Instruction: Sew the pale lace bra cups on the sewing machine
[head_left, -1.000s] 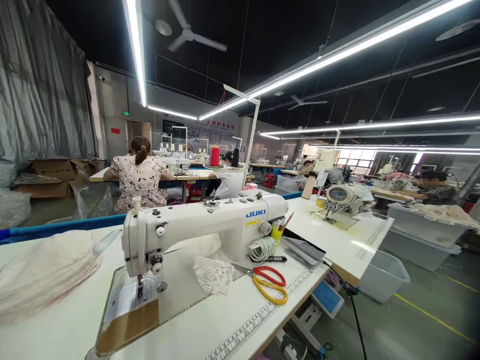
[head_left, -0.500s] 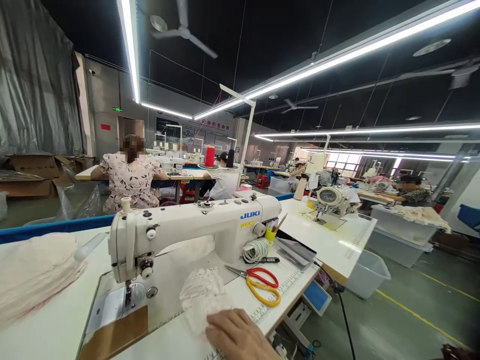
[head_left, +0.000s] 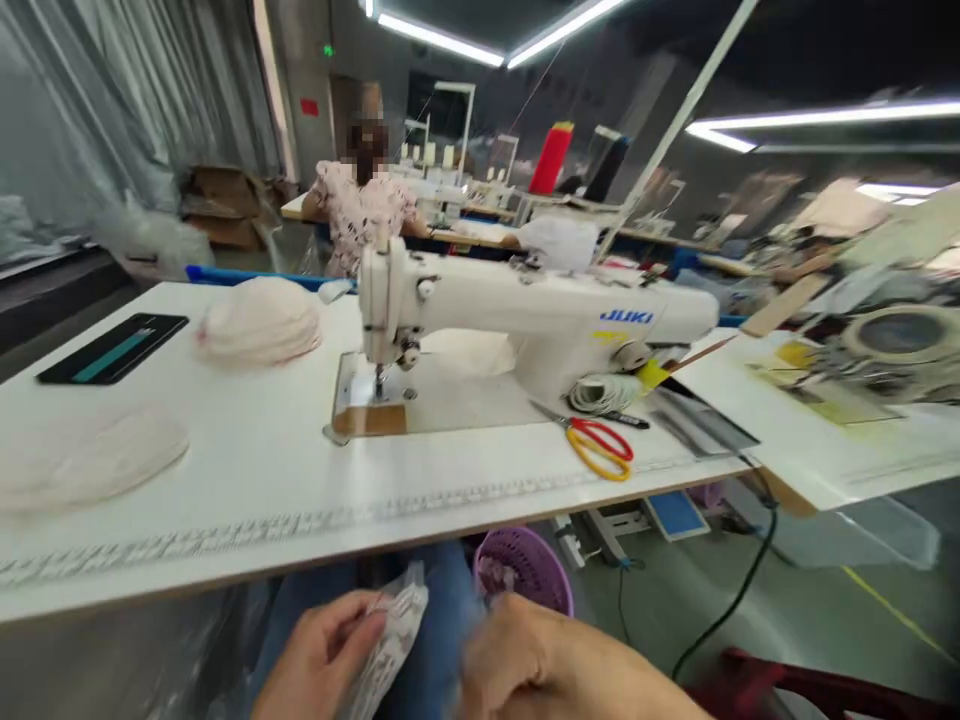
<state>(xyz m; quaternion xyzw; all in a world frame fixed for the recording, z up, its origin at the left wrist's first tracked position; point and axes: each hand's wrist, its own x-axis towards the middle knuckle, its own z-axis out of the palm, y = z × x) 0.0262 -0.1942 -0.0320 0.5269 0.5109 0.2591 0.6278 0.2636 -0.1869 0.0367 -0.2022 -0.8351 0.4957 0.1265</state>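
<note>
Below the table's front edge, over my lap, my left hand is closed around a whitish, lace-like strip with a crumpled, partly see-through end. To its right is my right hand, smeared by motion; whether it holds anything cannot be made out. Beyond both hands, on the white table, stands a white sewing machine. Scissors with one red and one yellow handle lie at its right front.
Stacks of pale fabric lie on the left, near a black pad. A printed ruler strip runs along the front edge. A purple basket stands below. A co-worker sits ahead; a second machine is at right.
The view has swung down and left. My right hand has left the tabletop, where it touched a white ruffled piece, and is now over my lap. My left hand has come into view.
</note>
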